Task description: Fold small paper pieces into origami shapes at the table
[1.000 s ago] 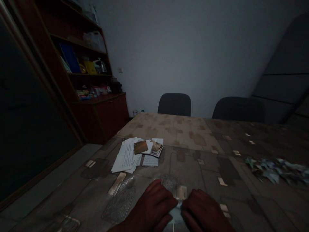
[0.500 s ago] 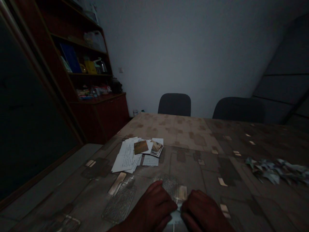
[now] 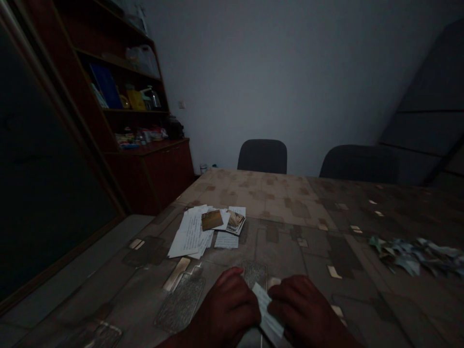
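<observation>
A pale sheet of paper (image 3: 267, 311) with faint lines on it is between my two hands near the front of the table. My left hand (image 3: 232, 302) is closed on its left side, fingers curled under and partly hidden. From the other side my right hand (image 3: 302, 304) pinches the paper. A dark slit runs beside the paper's lower part, and another pale bit (image 3: 250, 337) shows below my left hand; whether the two are joined I cannot tell.
Printed sheets (image 3: 190, 234) lie ahead to the left, with brown picture cards (image 3: 212, 220) on top. Crumpled paper scraps (image 3: 413, 256) are heaped at the right. A patterned cloth covers the table (image 3: 275, 193). Two grey chairs (image 3: 263, 155) stand behind it, a shelf cabinet (image 3: 166, 166) at left.
The paper between my hands has come up into view and is tilted, showing more of its surface. Both hands have shifted slightly upward. The stacks on the table stay put.
</observation>
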Available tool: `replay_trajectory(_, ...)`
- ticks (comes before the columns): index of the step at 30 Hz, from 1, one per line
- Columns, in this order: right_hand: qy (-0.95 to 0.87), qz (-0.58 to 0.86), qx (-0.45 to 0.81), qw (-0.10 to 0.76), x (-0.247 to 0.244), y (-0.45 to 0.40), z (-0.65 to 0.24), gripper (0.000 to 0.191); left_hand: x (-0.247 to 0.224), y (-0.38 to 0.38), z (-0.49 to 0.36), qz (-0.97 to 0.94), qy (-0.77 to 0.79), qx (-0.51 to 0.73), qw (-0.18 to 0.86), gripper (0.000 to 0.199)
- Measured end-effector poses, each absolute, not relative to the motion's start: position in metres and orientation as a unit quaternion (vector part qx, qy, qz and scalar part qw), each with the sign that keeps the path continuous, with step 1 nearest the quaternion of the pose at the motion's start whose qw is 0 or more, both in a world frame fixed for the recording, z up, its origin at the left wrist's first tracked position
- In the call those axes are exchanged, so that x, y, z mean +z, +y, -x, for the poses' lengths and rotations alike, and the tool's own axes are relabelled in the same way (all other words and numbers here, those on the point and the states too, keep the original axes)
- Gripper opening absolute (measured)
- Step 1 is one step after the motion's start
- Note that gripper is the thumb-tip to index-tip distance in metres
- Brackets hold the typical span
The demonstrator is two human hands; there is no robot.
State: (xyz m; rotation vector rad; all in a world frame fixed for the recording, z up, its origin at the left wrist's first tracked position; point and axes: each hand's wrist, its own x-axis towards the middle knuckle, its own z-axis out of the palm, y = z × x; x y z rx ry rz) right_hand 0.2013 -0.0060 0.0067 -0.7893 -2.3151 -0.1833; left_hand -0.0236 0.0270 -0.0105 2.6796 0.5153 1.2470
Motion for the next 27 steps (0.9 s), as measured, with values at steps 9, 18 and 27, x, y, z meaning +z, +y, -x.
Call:
replay_trajectory(9, -0.881, 0.299, -0.112, 0.348, 0.006, -0.005, -0.205, 0.037, 0.006, 0.027, 0.024, -0.904, 0.198, 0.376, 0.048, 0.026)
replay_trajectory(18, -0.898, 0.304, -0.068, 0.312, 0.01, -0.007, -0.206, 0.042, 0.0, 0.024, 0.026, -0.92, 0.234, 0.306, 0.076, 0.007)
replay_trajectory(27, -0.907, 0.345, 0.016, 0.241, 0.008, -0.01, -0.207, 0.021, 0.0, 0.02, 0.026, -0.92, 0.261, 0.284, 0.065, 0.008)
